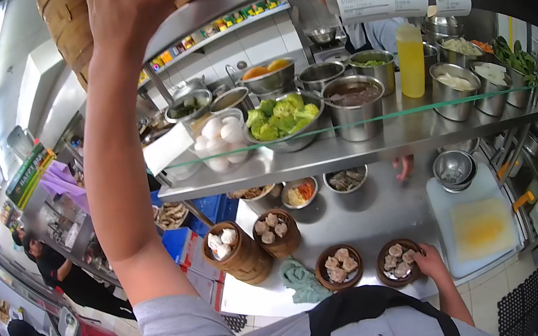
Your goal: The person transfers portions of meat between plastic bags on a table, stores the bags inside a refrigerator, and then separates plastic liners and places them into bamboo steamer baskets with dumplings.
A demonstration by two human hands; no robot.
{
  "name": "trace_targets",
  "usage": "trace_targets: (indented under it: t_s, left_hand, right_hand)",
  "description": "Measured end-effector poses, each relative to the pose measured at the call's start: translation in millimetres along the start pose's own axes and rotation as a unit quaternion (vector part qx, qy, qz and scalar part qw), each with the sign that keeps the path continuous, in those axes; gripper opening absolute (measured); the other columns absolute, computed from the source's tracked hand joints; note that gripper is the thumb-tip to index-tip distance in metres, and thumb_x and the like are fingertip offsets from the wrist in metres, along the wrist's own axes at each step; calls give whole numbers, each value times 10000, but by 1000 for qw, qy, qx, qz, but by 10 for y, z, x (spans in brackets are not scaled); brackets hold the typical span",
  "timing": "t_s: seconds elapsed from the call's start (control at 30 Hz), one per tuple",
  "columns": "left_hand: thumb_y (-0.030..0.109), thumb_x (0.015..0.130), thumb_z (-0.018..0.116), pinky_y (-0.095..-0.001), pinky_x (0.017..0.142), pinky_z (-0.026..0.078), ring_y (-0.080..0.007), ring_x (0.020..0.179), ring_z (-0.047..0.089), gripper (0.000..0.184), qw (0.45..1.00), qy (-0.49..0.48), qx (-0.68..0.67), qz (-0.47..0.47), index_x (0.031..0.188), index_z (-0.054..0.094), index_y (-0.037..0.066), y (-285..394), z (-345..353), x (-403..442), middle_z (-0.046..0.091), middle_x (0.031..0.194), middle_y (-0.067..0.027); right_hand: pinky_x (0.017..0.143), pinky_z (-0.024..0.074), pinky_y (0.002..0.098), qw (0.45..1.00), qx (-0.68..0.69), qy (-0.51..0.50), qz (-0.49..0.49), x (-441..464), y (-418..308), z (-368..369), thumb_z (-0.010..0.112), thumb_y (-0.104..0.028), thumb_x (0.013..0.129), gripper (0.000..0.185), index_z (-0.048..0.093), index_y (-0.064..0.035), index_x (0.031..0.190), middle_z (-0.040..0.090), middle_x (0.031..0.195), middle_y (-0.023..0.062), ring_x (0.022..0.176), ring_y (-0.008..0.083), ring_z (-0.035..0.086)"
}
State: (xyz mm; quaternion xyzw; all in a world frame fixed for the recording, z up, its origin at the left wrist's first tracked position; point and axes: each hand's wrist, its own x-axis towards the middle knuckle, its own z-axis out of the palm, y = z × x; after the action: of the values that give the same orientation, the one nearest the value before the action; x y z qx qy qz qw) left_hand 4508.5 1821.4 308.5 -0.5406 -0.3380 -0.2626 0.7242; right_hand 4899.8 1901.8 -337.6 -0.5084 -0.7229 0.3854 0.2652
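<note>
Brown steamer (389,280) near counter (366,223) edge, right fingers (420,255) gripping, room behind

upper basket (66,31): matt bamboo | counter (376,221): smooth metal | rag (303,280): rough cloth

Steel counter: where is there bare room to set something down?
The counter's middle is bare, bordered by back bowls, the white board and front dumpling baskets. Left is crowded: tall steamers, green cloth. The shelf above is packed.
</note>
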Motion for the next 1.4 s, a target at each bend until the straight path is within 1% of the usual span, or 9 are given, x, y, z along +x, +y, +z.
trace_targets:
  t_s: [0.2,0.33,0.43,0.5,0.93,1.13,1.2,1.3,1.4]
  left_hand:
    - [228,780,681,-431,992,473,-280,1123,611,394,958,-146,-139,203,1173,660,204,614,-367,-1324,633,1279,-68]
    - [155,857,615,-445,811,531,-370,887,659,265,866,-431,-184,-175,1108,665,87,1,205,-1980,706,978,-166]
    - [200,834,642,-450,790,535,-379,854,675,269,804,-542,-147,-198,1054,682,51,-472,670,-2357,709,924,-193]
    - [256,791,671,-450,799,542,-359,893,692,305,643,-742,-101,-163,972,706,14,-594,907,-2524,708,962,-204]
    - [230,856,564,-431,838,515,-357,959,659,271,749,-653,-93,-65,1036,681,63,-543,1033,-2517,688,1053,-182]
    - [240,841,657,-402,911,518,-319,1063,650,352,759,-532,-225,-301,1172,667,119,-492,860,-2557,661,1201,-146]
    - [172,814,689,-383,869,538,-294,971,655,375,605,-598,-280,-445,1186,664,131,-1078,1281,-2928,657,1216,-132]
    - [170,804,684,-339,768,561,-264,868,665,276,523,-739,-191,-380,1065,706,83,-982,1311,-2953,685,1112,-129]
    - [182,825,677,-312,682,568,-212,796,664,201,462,-881,-73,-65,971,713,49,-1037,1600,-3291,690,933,-109]
  right_hand:
    - [749,517,358,998,54,-28,20,-27,30,-7,560,-167,848,345,622,90,1069,687,910,218,817,261,667]
    - [785,518,361,1000,4,-16,23,12,207,36,554,-163,853,357,614,83,1104,688,954,220,859,264,670]
    - [808,518,361,1000,19,-7,23,4,182,80,547,-157,857,363,613,70,1132,687,982,224,885,268,671]
    - [818,517,362,999,43,-5,26,-47,137,77,543,-152,859,366,614,63,1145,687,996,226,896,270,672]
    - [783,529,344,997,55,-23,58,17,-72,33,516,-104,837,383,617,48,1173,697,973,187,847,246,676]
    - [731,522,321,996,61,-28,55,45,60,53,512,-95,839,383,617,47,1179,693,941,155,790,197,654]
    - [722,518,317,996,68,-24,53,10,47,44,512,-95,842,384,615,47,1184,691,934,149,778,190,647]
    - [714,513,317,996,49,-21,76,-19,32,48,518,-102,847,388,615,41,1194,687,925,148,762,186,636]
    - [709,510,322,997,53,-8,63,-25,51,77,523,-109,851,390,615,36,1201,685,913,149,751,186,633]
